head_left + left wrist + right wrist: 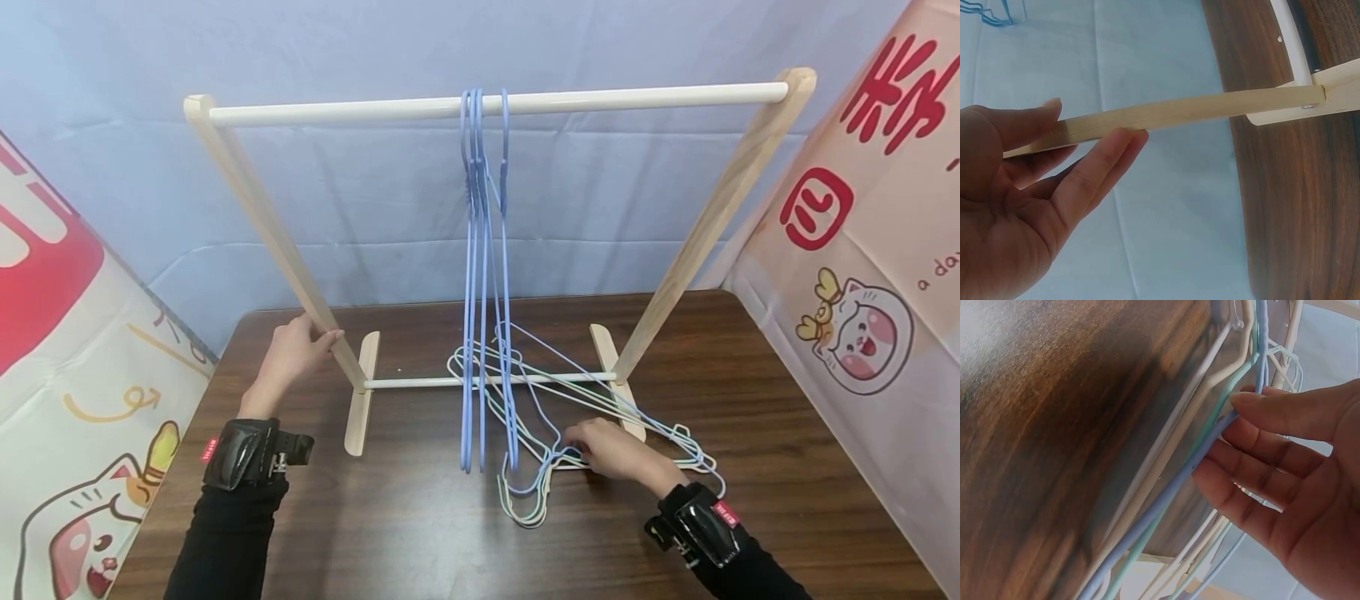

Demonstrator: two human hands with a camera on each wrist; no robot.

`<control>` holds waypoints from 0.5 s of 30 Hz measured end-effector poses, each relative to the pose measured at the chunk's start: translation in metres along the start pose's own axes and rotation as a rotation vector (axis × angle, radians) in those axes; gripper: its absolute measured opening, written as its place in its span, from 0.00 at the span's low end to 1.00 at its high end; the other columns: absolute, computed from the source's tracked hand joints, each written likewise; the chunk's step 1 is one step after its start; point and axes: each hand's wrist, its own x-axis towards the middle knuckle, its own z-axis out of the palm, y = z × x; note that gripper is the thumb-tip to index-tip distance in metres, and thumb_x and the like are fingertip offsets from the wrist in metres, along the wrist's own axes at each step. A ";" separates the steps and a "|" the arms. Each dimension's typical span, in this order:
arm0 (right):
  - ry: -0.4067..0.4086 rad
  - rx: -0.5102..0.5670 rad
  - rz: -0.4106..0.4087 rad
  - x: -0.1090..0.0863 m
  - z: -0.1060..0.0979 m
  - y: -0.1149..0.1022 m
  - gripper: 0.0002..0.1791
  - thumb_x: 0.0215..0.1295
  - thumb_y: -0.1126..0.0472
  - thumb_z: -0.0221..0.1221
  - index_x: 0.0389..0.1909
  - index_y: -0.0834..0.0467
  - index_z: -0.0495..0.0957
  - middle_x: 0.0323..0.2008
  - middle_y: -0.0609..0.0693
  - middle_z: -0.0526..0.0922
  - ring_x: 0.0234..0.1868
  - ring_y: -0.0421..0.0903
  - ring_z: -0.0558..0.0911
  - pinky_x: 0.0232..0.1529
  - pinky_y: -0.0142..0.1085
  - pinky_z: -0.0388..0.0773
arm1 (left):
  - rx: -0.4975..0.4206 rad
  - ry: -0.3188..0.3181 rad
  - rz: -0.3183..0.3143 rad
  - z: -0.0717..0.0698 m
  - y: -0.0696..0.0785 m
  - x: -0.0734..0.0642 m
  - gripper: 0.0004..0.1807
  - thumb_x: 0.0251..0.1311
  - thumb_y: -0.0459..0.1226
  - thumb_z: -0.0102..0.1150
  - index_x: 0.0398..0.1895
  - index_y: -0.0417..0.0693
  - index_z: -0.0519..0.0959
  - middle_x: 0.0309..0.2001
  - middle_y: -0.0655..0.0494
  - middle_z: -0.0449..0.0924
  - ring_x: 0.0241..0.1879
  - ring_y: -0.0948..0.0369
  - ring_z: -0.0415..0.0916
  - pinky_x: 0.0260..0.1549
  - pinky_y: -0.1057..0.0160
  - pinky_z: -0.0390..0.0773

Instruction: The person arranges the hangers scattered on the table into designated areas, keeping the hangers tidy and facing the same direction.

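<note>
A wooden clothes rack [257,208] with white rods stands on the table. My left hand [288,360] holds its left post low down, thumb on one side and fingers on the other, as the left wrist view shows. Several blue hangers [471,250] hang from the middle of the top rod. At the right lies a stack of hangers, partly over the lower rod. My right hand [618,450] pinches the uppermost blue hanger [1175,483] between thumb and fingers. Beneath it are a green hanger [1222,394] and a cream hanger [1169,450], close together.
The brown table [420,533] has a dark wood grain. Behind the rack hangs a light blue cloth [360,208]. Printed cartoon panels [832,250] flank the table on both sides. The rack's right foot [632,423] lies partly under the stacked hangers.
</note>
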 end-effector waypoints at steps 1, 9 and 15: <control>0.002 -0.005 -0.002 0.000 0.000 0.000 0.16 0.44 0.80 0.53 0.28 0.58 0.78 0.21 0.44 0.74 0.24 0.35 0.69 0.25 0.30 0.67 | 0.001 0.000 0.001 0.000 0.000 0.000 0.20 0.66 0.40 0.48 0.47 0.27 0.70 0.36 0.33 0.79 0.33 0.46 0.80 0.24 0.59 0.72; -0.004 -0.036 0.016 0.000 -0.002 -0.003 0.15 0.45 0.80 0.54 0.27 0.57 0.76 0.23 0.45 0.76 0.25 0.36 0.71 0.24 0.32 0.68 | 0.014 0.008 0.005 -0.001 0.000 0.001 0.19 0.65 0.39 0.49 0.47 0.28 0.70 0.35 0.33 0.79 0.33 0.46 0.80 0.26 0.56 0.75; -0.009 -0.051 0.026 0.000 -0.005 -0.003 0.16 0.44 0.80 0.55 0.27 0.56 0.76 0.23 0.45 0.77 0.25 0.36 0.72 0.24 0.32 0.69 | 0.016 0.008 0.004 -0.001 0.000 0.001 0.19 0.65 0.40 0.50 0.45 0.28 0.71 0.34 0.35 0.79 0.32 0.47 0.80 0.25 0.57 0.74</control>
